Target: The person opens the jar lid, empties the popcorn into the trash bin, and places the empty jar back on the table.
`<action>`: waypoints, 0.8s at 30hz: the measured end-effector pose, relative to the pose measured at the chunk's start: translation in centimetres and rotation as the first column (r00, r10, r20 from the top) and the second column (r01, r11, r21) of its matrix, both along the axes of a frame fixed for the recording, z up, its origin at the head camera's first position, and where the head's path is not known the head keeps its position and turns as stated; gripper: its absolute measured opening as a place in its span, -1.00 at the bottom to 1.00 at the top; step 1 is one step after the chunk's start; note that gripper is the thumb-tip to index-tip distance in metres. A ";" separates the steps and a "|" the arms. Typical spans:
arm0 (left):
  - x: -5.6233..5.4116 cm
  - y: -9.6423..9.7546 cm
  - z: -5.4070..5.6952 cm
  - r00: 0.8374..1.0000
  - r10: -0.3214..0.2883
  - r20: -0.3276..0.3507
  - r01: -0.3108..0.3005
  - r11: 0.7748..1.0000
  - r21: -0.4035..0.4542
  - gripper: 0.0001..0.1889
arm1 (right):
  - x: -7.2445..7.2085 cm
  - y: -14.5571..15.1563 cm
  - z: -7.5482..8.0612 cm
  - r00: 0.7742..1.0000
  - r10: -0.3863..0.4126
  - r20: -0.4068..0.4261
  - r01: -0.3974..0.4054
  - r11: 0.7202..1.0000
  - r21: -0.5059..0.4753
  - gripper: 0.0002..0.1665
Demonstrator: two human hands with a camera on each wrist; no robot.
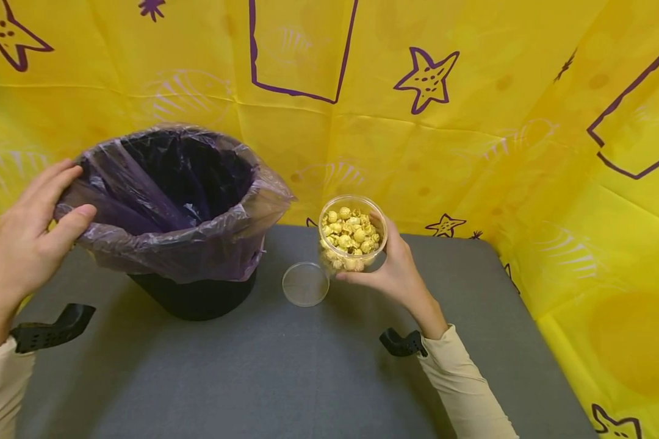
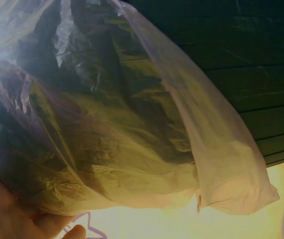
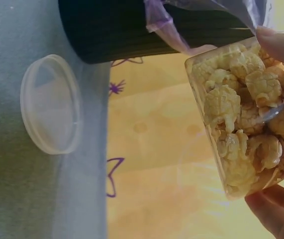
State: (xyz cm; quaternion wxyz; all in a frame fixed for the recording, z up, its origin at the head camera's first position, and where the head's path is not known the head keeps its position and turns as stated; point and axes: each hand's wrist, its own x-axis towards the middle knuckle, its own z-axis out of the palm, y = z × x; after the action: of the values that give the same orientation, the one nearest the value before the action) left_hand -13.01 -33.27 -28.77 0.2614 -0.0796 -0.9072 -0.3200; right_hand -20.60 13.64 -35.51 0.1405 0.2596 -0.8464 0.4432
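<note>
A black trash can (image 1: 198,300) lined with a translucent purple bag (image 1: 241,244) stands left of centre, its wide mouth facing up. My left hand (image 1: 30,238) grips the lined rim at the left, thumb on the near side; in the left wrist view the bag (image 2: 132,124) fills most of the picture. In my right hand (image 1: 398,268) is a clear plastic tub full of popcorn (image 1: 351,238), held by its side above the table, right of the can. Through the tub's wall the popcorn (image 3: 246,119) shows large in the right wrist view.
A clear round lid (image 1: 306,285) lies on the grey table (image 1: 285,378) between can and tub. Behind and to the right hangs a yellow cloth (image 1: 516,91) with starfish drawings. Black wrist mounts (image 1: 55,329) sit on both forearms.
</note>
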 end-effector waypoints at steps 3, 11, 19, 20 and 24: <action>0.0 0.1 -0.1 1.000 -0.002 -0.009 0.002 1.000 0.008 -0.41 | -0.3 -0.1 0.9 1.000 0.008 -0.014 -0.008 1.000 0.020 0.42; 0.0 0.1 -0.1 1.000 0.009 -0.006 -0.009 1.000 0.017 -0.41 | -0.9 -0.7 3.8 0.999 0.039 -0.025 -0.038 0.999 0.036 0.40; 0.0 0.1 -0.2 1.000 0.006 -0.012 -0.005 1.000 0.029 -0.41 | -1.4 -1.8 6.6 0.996 0.046 -0.075 -0.040 0.996 0.076 0.40; 0.0 0.1 -0.3 1.000 0.004 -0.014 -0.004 1.000 0.031 -0.41 | -1.5 -2.0 7.0 0.995 0.047 -0.085 -0.040 0.996 0.080 0.40; 0.0 0.2 -0.4 1.000 0.002 -0.027 -0.001 0.999 0.037 -0.42 | -1.7 -2.7 8.4 0.991 0.035 -0.127 -0.021 0.994 0.111 0.39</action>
State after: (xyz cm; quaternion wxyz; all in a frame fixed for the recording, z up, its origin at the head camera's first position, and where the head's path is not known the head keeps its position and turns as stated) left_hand -13.00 -33.12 -29.12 0.2751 -0.0783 -0.8975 -0.3356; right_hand -22.33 10.91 -27.08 0.1740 0.3069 -0.8549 0.3804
